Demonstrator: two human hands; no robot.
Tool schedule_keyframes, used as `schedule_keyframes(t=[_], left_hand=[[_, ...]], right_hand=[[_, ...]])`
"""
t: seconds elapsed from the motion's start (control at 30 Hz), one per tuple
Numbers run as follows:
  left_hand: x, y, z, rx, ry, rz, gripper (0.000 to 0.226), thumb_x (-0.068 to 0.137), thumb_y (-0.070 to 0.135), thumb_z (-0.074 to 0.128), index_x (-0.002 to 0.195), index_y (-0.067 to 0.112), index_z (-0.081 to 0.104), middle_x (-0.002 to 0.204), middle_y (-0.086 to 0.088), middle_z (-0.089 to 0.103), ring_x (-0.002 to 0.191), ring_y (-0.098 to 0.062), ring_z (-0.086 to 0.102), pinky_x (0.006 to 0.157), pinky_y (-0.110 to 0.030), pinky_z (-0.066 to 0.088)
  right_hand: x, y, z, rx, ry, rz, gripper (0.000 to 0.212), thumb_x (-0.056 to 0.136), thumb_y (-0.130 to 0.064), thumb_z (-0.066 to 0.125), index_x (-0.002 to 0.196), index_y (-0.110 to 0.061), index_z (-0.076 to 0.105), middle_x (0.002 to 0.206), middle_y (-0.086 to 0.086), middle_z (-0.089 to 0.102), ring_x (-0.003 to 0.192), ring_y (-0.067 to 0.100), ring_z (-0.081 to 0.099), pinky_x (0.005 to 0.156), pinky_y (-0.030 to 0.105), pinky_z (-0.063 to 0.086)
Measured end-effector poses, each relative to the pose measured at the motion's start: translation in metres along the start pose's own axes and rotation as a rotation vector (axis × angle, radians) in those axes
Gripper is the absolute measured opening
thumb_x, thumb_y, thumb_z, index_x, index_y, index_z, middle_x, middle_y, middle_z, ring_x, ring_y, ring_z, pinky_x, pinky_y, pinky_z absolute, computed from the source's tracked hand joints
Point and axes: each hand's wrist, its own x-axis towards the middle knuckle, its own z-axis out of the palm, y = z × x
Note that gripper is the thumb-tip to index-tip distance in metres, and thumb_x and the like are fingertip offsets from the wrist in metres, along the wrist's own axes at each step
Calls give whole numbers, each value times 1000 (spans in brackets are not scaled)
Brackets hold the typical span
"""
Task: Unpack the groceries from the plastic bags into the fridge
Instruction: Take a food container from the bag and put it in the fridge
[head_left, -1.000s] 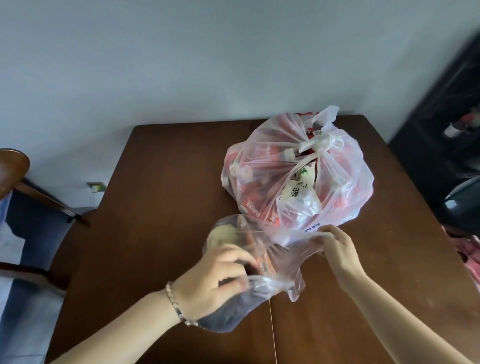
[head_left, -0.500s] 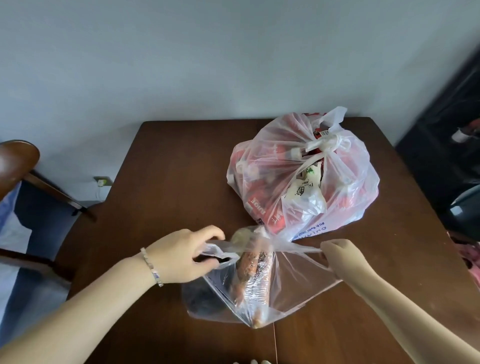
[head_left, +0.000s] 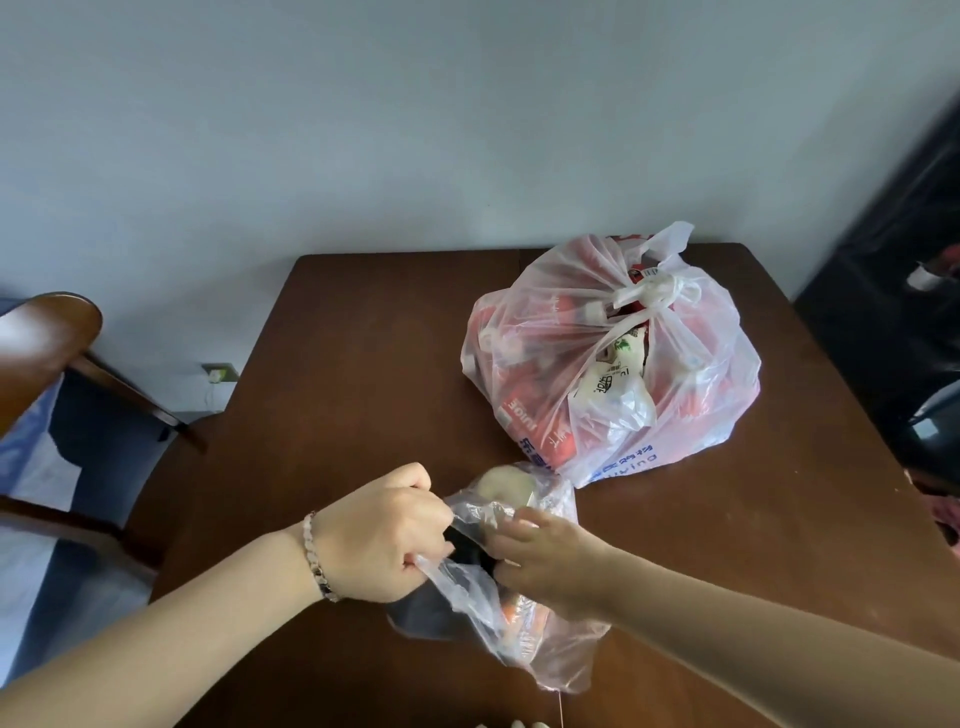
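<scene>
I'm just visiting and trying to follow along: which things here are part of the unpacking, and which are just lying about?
Part of the job: small clear bag of groceries, gripped by the left hand, with the right hand at its mouth; large tied bag behind it.
Just there: table under both bags; chair; wall socket; dark furniture at right.

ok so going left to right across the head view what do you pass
chair → wall socket → left hand → tied bag → dark cabinet; the small bag and right hand overlap these, so left out
</scene>
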Motion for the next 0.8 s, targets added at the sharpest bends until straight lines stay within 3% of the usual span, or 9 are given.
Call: schedule_keyframes(t=[0.07, 0.13, 0.2, 0.3, 0.43, 0.5, 0.57, 0.67, 0.8], left_hand=[[-4, -2, 0, -39, 9, 28, 47, 86, 28, 61, 42, 16, 49, 46, 6, 43, 42, -7, 36, 66, -19, 41], [-4, -2, -3, -61, 53, 39, 59, 96, 40, 45, 42, 15, 48, 47, 6, 43, 44, -6, 35, 70, -17, 34], [-3, -1, -3, -57, 76, 20, 63, 96, 47, 39, 42, 15, 47, 48, 6, 44, 46, -6, 36, 69, -17, 34], [-4, 6, -3, -159, 71, -23, 64, 96, 48, 38, 44, 12, 44, 50, 3, 43, 49, -7, 37, 64, -13, 34], [-9, 9, -4, -277, 109, -43, 62, 93, 47, 47, 43, 10, 39, 50, 1, 39, 49, -6, 34, 57, -12, 32], [-11, 9, -4, -266, 113, -44, 61, 92, 46, 49, 43, 10, 39, 50, 2, 39, 50, -6, 34, 54, -12, 33], [-11, 8, -5, -272, 114, -60, 61, 92, 48, 48, 44, 11, 39, 50, 2, 39, 50, -6, 35, 51, -12, 33], [-14, 1, -10, -299, 148, -87, 57, 92, 48, 48, 47, 13, 38, 52, 3, 38, 54, -1, 31, 45, -16, 38], [-21, -22, -30, -288, 194, -162, 50, 93, 49, 46, 54, 18, 39, 54, 3, 41, 56, 1, 32, 53, -6, 32]], right_hand=[[3, -3, 3, -70, 61, -83, 21, 55, -34, 83, 72, -34, 72, 87, -16, 67, 91, 7, 64, 86, 22, 52], [6, -16, 2, -55, 64, -227, 15, 63, -27, 79, 77, -28, 73, 94, -11, 68, 95, 10, 62, 88, 24, 50], [14, -25, 8, 30, 119, -290, 22, 55, -24, 84, 74, -21, 73, 86, -5, 68, 81, 12, 63, 74, 21, 52], [18, -28, 7, 91, 57, -167, 41, 41, -26, 89, 77, -20, 70, 82, -3, 64, 62, 13, 59, 57, 20, 50], [5, -7, 12, 229, -70, -42, 34, 72, -7, 71, 103, -3, 56, 106, 14, 56, 92, 28, 55, 81, 39, 53], [6, 2, 21, 174, -84, 47, 48, 81, -15, 67, 124, -6, 46, 126, 12, 47, 111, 26, 48, 97, 38, 44], [15, 10, 23, 138, -174, 82, 63, 79, -20, 72, 133, -10, 41, 135, 11, 41, 120, 26, 43, 102, 35, 37], [28, 14, 19, 115, -220, 26, 54, 76, -21, 75, 124, -8, 52, 126, 11, 50, 119, 26, 43, 104, 36, 36], [8, 20, 14, 233, 14, 179, 37, 79, -31, 67, 112, -17, 57, 112, 0, 59, 111, 18, 46, 100, 31, 39]])
